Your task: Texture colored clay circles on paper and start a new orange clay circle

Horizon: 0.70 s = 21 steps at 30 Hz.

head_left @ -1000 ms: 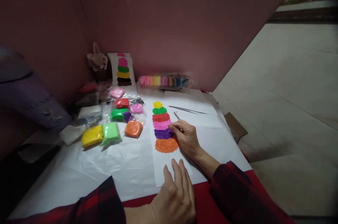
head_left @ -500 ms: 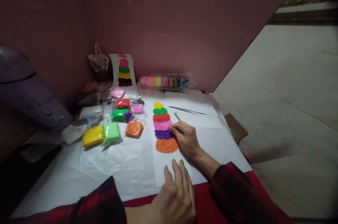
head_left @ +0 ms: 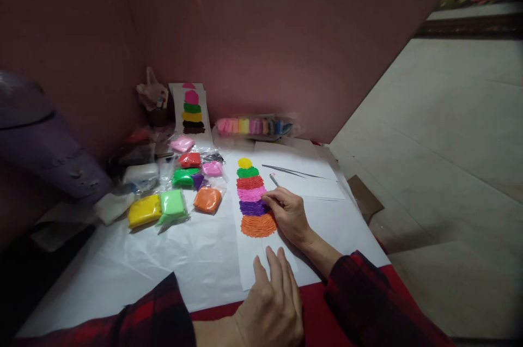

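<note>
A sheet of white paper [head_left: 255,262] lies in front of me with a stack of textured clay bands [head_left: 252,197]: yellow, green, red, pink, purple, orange. My right hand [head_left: 288,213] is closed on a thin grey tool [head_left: 273,179], its working end hidden under my fingers at the right edge of the purple band. My left hand [head_left: 272,300] lies flat, fingers together, pressing on the paper's lower edge.
Bagged clay lumps [head_left: 175,189] in yellow, green, orange, red and pink lie to the left. A tray of clay colours [head_left: 253,125] and a clay picture [head_left: 191,110] stand by the wall. Two thin tools [head_left: 294,171] rest on paper behind. A purple object [head_left: 44,145] sits at far left.
My right hand has shifted very slightly along the purple band's edge. My left hand has stayed put.
</note>
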Each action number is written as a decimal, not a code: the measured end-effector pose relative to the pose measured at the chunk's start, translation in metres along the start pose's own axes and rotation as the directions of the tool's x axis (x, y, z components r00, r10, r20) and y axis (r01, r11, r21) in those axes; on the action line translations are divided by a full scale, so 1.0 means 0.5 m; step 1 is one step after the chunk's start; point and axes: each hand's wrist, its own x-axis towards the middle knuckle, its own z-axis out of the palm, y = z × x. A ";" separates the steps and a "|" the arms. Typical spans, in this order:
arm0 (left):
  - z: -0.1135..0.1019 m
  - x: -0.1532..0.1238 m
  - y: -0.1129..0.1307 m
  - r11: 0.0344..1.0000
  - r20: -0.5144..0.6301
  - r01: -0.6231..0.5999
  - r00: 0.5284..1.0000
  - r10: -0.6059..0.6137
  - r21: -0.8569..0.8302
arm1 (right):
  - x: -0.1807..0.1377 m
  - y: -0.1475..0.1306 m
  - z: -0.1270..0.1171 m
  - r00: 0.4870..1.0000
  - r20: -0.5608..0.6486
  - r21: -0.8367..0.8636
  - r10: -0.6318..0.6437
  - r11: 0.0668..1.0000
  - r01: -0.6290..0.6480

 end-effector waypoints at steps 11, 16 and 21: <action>-0.005 0.001 0.000 1.000 0.002 0.005 1.000 -0.005 -0.014 | -0.001 0.000 0.000 1.000 -0.004 0.002 -0.008 1.000 0.008; -0.001 0.002 0.001 1.000 0.004 0.010 1.000 -0.010 -0.011 | -0.002 0.001 0.004 1.000 -0.004 0.041 0.000 0.999 0.000; -0.003 0.003 -0.002 1.000 0.012 0.006 1.000 -0.006 -0.014 | -0.001 0.000 0.004 1.000 0.014 0.022 0.012 1.000 -0.012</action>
